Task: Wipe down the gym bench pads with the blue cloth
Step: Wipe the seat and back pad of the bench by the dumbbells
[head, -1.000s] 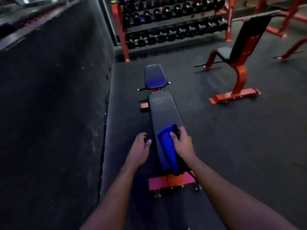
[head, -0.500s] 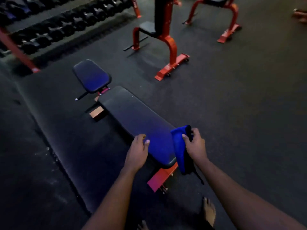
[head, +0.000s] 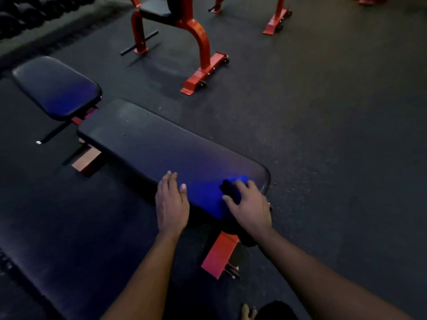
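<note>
A flat gym bench stands on the dark floor, with a long black back pad and a smaller seat pad beyond its far left end. The blue cloth lies on the near right end of the long pad and drapes over its near edge. My right hand lies on top of the cloth and grips a bunched part between thumb and fingers. My left hand rests on the pad's near edge just left of the cloth, fingers straight and holding nothing.
The bench's red foot sticks out under the near end. A red upright seat bench stands behind the long pad, and another red frame stands further right. Dumbbells line the far left. My foot shows at the bottom.
The view has swung so the bench now lies across it. My right hand has brought the hanging cloth up onto the pad's end; my left hand has settled on the pad edge.
</note>
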The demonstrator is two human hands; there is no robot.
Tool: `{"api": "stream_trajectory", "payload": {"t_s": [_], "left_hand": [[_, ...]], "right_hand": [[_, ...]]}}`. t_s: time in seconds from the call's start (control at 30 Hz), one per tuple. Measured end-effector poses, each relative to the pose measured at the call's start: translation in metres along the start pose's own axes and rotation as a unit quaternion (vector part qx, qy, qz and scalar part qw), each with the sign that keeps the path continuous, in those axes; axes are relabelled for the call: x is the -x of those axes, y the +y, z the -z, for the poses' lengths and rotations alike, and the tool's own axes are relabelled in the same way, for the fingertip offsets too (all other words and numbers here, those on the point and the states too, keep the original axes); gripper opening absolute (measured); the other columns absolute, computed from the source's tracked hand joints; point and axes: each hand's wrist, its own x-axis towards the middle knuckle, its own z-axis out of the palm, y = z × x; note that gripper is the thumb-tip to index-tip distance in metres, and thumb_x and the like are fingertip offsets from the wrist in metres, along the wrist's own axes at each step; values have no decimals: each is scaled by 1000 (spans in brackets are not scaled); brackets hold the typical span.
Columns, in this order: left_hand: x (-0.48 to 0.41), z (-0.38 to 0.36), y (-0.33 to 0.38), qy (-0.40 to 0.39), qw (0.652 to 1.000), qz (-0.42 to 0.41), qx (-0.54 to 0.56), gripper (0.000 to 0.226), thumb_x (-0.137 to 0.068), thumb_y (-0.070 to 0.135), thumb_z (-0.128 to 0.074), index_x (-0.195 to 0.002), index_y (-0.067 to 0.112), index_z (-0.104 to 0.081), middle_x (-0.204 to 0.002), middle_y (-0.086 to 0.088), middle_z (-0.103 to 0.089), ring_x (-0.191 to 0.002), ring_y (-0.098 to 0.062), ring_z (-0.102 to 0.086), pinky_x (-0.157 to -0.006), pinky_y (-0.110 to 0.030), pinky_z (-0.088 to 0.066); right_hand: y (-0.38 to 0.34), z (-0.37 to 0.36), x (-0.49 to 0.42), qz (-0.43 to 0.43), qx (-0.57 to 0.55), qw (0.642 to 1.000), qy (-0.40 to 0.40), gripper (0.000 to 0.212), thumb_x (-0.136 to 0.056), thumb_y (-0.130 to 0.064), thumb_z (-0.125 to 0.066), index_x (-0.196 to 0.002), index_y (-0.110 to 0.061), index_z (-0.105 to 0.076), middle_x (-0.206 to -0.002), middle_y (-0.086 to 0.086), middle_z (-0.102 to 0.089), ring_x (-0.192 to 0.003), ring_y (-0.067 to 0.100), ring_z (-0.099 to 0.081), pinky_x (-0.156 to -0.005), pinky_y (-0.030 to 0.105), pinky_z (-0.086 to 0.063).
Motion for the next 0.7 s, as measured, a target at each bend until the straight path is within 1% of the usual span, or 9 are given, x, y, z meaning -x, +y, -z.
{"api": "stream_trajectory", "payload": {"t_s": [0.07, 0.13, 0.17, 0.23, 0.33, 0.43, 0.5, 0.6, 0.7], "left_hand": [[-9, -36, -27, 43, 999, -3, 5, 45, -101, 24, -40, -139, 0, -47, -149, -18, -42, -137, -36, -37, -113, -49, -31], [-16, -66, -48, 89, 996, -4, 22, 53, -99, 32, -33, -141, 1, -46, -151, -17, -39, -140, -35, -34, -114, -50, -26], [-20, -77, -56, 115, 993, -6, 31, 56, -98, 33, -31, -142, 2, -45, -153, -17, -38, -141, -35, -32, -115, -50, -24], [-28, -97, -69, 165, 984, -3, 67, 54, -99, 32, -32, -144, 4, -44, -154, -16, -36, -144, -33, -29, -116, -49, -20], [-34, -118, -71, 206, 968, 10, 144, 53, -98, 29, -35, -145, 6, -43, -156, -15, -34, -145, -30, -27, -118, -43, -13], [-40, -132, -74, 258, 937, 14, 236, 55, -96, 28, -35, -144, 4, -45, -155, -16, -35, -145, -30, -26, -117, -34, -8], [-42, -138, -81, 284, 922, 9, 263, 56, -95, 27, -36, -145, 2, -42, -156, -17, -33, -146, -30, -24, -118, -34, -7], [-39, -140, -83, 285, 915, 43, 283, 61, -96, 30, -35, -148, -2, -35, -159, -21, -23, -148, -33, -16, -119, -36, -6], [-40, -138, -85, 229, 930, 143, 250, 66, -100, 43, -26, -153, 4, -23, -162, -20, -11, -150, -34, -10, -121, -39, -5]], "right_hand": [[18, -44, -6, 53, 91, 994, -18, 60, -83, -73, -42, -127, -37, -60, -137, 4, -50, -124, 32, -46, -94, 46, -40], [30, -75, -10, 69, 124, 990, -12, 70, -79, -81, -29, -140, -50, -45, -161, -2, -27, -147, 30, -19, -109, 59, -23], [34, -84, -12, 74, 137, 988, -4, 73, -79, -83, -24, -145, -53, -35, -164, -4, -17, -151, 28, -7, -112, 62, -14], [38, -99, -16, 79, 162, 983, 16, 74, -80, -84, -20, -149, -55, -22, -166, -7, -6, -152, 25, 5, -112, 64, -7], [39, -104, -15, 75, 170, 982, 38, 73, -83, -84, -25, -149, -56, -19, -166, -8, -4, -152, 22, 7, -112, 67, -9], [41, -111, -18, 77, 178, 980, 47, 76, -81, -87, -27, -150, -56, -16, -166, -10, -3, -152, 22, 9, -111, 71, -5], [42, -117, -15, 79, 188, 978, 51, 80, -78, -90, -27, -150, -57, -12, -166, -11, 0, -152, 21, 11, -110, 73, -4], [41, -119, -9, 82, 202, 974, 56, 79, -79, -89, -26, -150, -58, -8, -166, -12, 1, -152, 21, 9, -111, 71, -10], [38, -116, -2, 96, 202, 973, 56, 73, -84, -84, -26, -150, -57, -8, -166, -11, -2, -152, 21, 5, -112, 68, -14]]}}
